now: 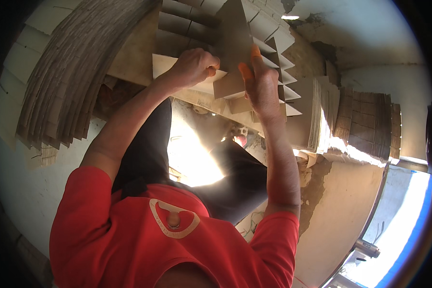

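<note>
A cardboard divider grid (175,25) of interlocking slotted strips stands on the bench in front of me. My left hand (193,68) is closed at the grid's near side, its fingertips pinching the top edge of the front cardboard strip (165,66). To the right, my right hand (262,81) grips a tall cardboard strip (234,45) that runs across the others, with thumb and index finger along its edge. Both hands have orange coverings on some fingers. Pointed strip ends stick out just right of my right hand. Where the strips' slots meet is mostly hidden.
A long row of stacked cardboard strips (77,67) fills the left side. More cardboard bundles (365,117) stand at the right along the wall. The wooden bench edge (201,98) passes above my knees. A bright opening with a blue edge (417,211) lies at lower right.
</note>
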`<state>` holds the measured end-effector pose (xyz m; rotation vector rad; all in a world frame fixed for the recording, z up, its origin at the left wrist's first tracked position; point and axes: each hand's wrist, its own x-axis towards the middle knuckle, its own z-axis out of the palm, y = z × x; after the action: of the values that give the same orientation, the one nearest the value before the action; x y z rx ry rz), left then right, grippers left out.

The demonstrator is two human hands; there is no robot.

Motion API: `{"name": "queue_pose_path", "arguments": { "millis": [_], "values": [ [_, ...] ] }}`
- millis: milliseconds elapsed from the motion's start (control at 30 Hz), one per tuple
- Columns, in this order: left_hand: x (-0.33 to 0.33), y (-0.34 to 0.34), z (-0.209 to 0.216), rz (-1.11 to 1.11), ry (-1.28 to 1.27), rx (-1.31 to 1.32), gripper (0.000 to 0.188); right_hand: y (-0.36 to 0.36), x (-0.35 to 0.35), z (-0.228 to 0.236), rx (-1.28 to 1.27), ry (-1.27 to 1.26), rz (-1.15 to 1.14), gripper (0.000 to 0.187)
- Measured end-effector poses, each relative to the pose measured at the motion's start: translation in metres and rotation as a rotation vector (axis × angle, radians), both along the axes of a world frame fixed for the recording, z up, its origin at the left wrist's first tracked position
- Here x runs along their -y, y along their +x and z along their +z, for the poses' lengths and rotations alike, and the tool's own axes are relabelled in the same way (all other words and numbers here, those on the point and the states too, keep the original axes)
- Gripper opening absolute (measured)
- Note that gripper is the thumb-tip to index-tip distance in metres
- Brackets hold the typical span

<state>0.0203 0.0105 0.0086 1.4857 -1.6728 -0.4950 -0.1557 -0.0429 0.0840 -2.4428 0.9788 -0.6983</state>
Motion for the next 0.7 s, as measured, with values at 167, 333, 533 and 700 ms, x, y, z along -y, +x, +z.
{"name": "queue_pose_path", "arguments": {
  "millis": [167, 333, 533, 700],
  "values": [
    [0.001, 0.0, -0.003, -0.007, 0.014, -0.017, 0.008, 0.006, 0.006, 0.014, -0.012, 0.077, 0.139, 0.031],
    [0.003, -0.002, -0.002, -0.006, -0.019, 0.0, 0.009, 0.008, 0.007, -0.006, -0.042, 0.083, 0.086, 0.032],
    [0.003, -0.001, 0.003, -0.022, 0.057, 0.064, 0.01, 0.002, 0.011, 0.0, -0.217, -0.183, 0.145, 0.043],
    [0.002, -0.005, 0.001, -0.028, 0.053, 0.084, 0.011, -0.002, 0.006, -0.038, -0.323, -0.153, 0.24, 0.054]
  ]
}}
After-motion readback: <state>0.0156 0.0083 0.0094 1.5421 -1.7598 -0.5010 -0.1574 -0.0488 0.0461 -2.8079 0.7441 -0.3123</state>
